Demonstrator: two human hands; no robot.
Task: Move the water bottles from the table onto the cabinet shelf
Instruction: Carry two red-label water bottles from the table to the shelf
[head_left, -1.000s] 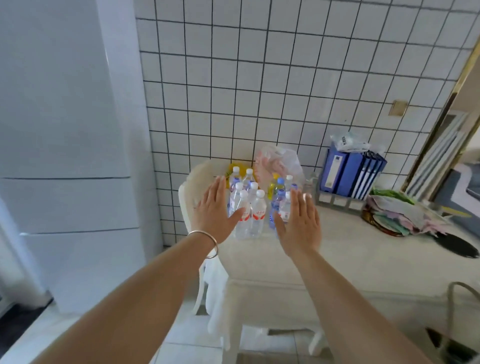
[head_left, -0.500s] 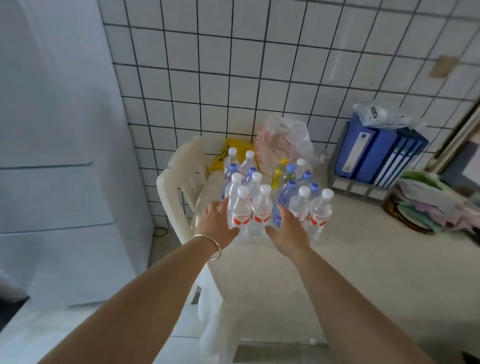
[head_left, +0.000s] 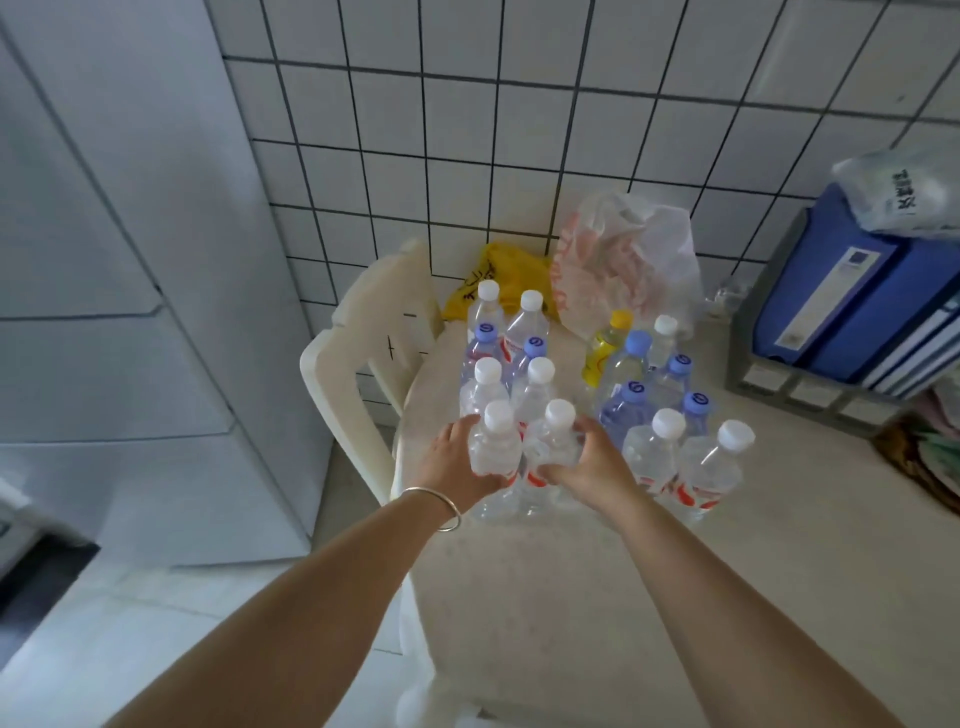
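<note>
Several clear water bottles stand clustered on the beige table (head_left: 597, 597), some with white caps and red labels, some with blue caps. My left hand (head_left: 452, 462) grips the front-left white-capped bottle (head_left: 496, 444) from its left side. My right hand (head_left: 592, 467) grips the bottle beside it (head_left: 553, 441) from the right. Both bottles stand close together, and I cannot tell whether they have left the table. Two more white-capped bottles (head_left: 691, 462) stand just right of my right hand. A yellow-capped bottle (head_left: 605, 348) stands further back.
A white plastic chair (head_left: 358, 364) is pushed against the table's left end. Yellow (head_left: 498, 275) and pink-printed plastic bags (head_left: 623, 260) lie by the tiled wall. Blue binders in a grey rack (head_left: 841, 306) stand at the right. A white cabinet (head_left: 130, 260) fills the left.
The view has come closer and tilted down. Both hands went from open in front of the bottles to gripping the two front-left bottles.
</note>
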